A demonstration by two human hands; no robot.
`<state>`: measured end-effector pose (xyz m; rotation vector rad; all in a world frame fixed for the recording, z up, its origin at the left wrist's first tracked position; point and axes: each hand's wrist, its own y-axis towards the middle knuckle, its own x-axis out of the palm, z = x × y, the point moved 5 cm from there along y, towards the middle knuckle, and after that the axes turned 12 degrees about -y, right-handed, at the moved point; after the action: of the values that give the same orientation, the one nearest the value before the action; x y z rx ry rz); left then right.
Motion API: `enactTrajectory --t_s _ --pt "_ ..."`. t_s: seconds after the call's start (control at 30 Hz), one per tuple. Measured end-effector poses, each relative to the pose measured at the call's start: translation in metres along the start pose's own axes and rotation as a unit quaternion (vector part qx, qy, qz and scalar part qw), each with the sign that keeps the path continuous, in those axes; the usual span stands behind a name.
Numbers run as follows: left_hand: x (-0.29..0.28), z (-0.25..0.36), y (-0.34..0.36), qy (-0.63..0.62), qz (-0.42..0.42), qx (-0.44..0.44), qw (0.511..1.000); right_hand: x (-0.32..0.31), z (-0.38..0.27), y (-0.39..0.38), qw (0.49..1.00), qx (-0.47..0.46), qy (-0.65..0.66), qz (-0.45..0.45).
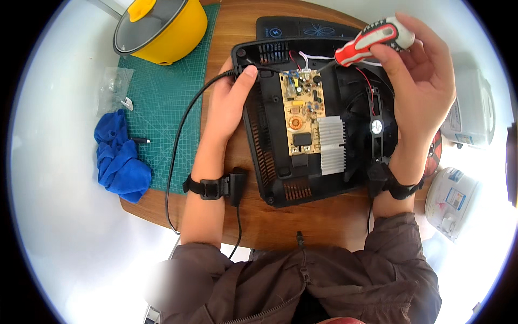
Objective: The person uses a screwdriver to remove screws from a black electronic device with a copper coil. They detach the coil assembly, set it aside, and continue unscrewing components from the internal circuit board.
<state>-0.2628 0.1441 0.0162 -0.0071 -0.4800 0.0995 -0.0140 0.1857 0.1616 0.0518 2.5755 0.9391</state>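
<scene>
A black plastic induction cooker base (253,124) lies open in front of me, its inside facing up. My left hand (229,102) grips its upper left corner, thumb on the rim by the power cord (183,121). In my right hand (423,89) is a screwdriver (372,43) with a red and white handle, held tilted. Its shaft slants down-left to the top right of the tan circuit board (302,108); whether the tip touches a screw is too small to tell. A finned silver heat sink (332,146) and a black fan (376,127) sit right of the board.
Behind the base lies a black glass panel (291,28). A yellow pot (172,32) with a lid stands on the green cutting mat (162,119) at left, near a blue cloth (121,162) and a clear plastic bag (114,89). White containers (453,200) stand at right beyond the table.
</scene>
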Motion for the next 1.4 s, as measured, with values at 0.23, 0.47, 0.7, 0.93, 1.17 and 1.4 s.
enactTrajectory --t_s 0.23,0.47,0.7,0.93,1.17,1.4 --pt "-0.014 0.000 0.000 0.040 0.004 -0.001 0.999 0.010 -0.018 0.008 0.997 0.057 0.035 -0.050" --pt "-0.009 0.001 0.019 0.061 -0.024 0.028 0.997 0.008 -0.022 0.007 0.994 -0.039 -0.089 -0.039" --pt "-0.003 0.009 0.007 0.043 -0.011 0.011 0.999 0.010 -0.010 0.008 0.997 0.035 -0.062 -0.043" --pt "-0.001 0.004 0.000 0.007 -0.001 -0.019 1.000 0.001 -0.002 -0.001 0.999 0.022 -0.044 -0.005" --pt "-0.005 -0.001 0.000 0.021 0.018 -0.028 0.999 -0.002 0.005 0.000 0.999 0.031 -0.017 -0.003" --pt "-0.006 0.006 0.008 0.034 -0.005 0.010 0.999 0.006 -0.024 0.012 0.994 0.080 0.039 -0.067"
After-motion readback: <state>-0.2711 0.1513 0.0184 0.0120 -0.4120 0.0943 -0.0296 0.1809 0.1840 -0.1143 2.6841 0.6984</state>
